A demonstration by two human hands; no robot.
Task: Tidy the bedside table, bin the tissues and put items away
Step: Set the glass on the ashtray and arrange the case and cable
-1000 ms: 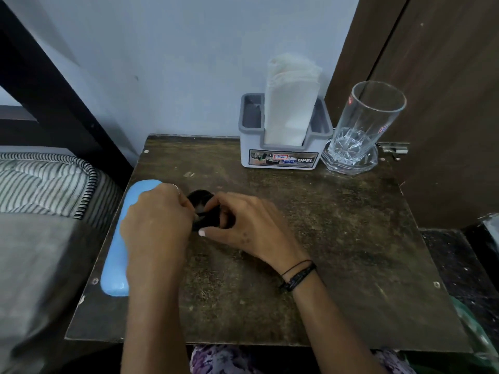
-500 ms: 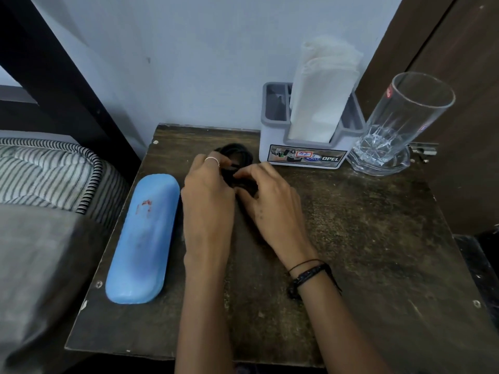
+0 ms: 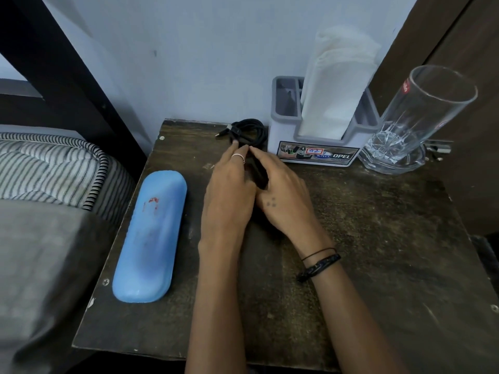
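While both hands meet near the back of the bedside table (image 3: 378,252), the left hand (image 3: 229,190) and the right hand (image 3: 283,193) lie side by side with their fingertips together on a coiled black cable (image 3: 248,130). That coil rests on the tabletop just beyond the fingertips, close to the wall, and a dark stretch of it runs back between the two hands. Each hand seems to pinch this cable, though how firmly the fingers close on it cannot be told from the head view. A thin ring (image 3: 238,156) sits on a finger of the left hand, and dark bands (image 3: 320,261) circle the right wrist. Left of the left hand, a blue glasses case (image 3: 151,238) lies lengthwise along the table's edge, apart from the hand. Beyond the right hand, just right of the cable coil, stands a grey holder (image 3: 318,147) with white tissues (image 3: 337,85) upright in it. Farther right of that holder, a clear drinking glass (image 3: 421,114) stands on a glass coaster (image 3: 391,166). Past the case, to the far left of both hands, a striped mattress (image 3: 51,168) borders the table.
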